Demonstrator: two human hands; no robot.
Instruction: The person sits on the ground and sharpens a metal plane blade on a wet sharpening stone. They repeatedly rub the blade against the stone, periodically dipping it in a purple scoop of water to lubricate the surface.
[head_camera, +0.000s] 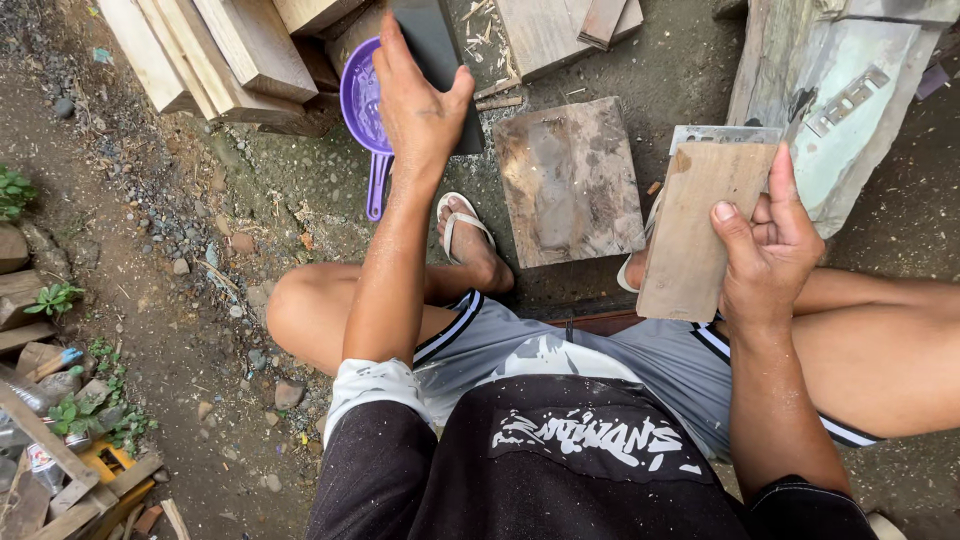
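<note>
My left hand (418, 100) reaches forward and grips a dark flat rectangular block (432, 40) that stands upright near a purple plastic dipper (362, 105). My right hand (768, 250) holds a flat wooden piece (695, 225) with a metal blade (722, 134) showing at its top end. Thumb and fingers wrap the piece's right edge. I sit low with bare knees apart, my feet in white flip-flops (462, 222).
A worn wooden slab (568, 180) lies on the ground between my feet. Stacked planks (215, 55) sit at the top left, a weathered board (845, 100) leans at the right. Scrap wood, stones and small plants (60, 410) line the left side.
</note>
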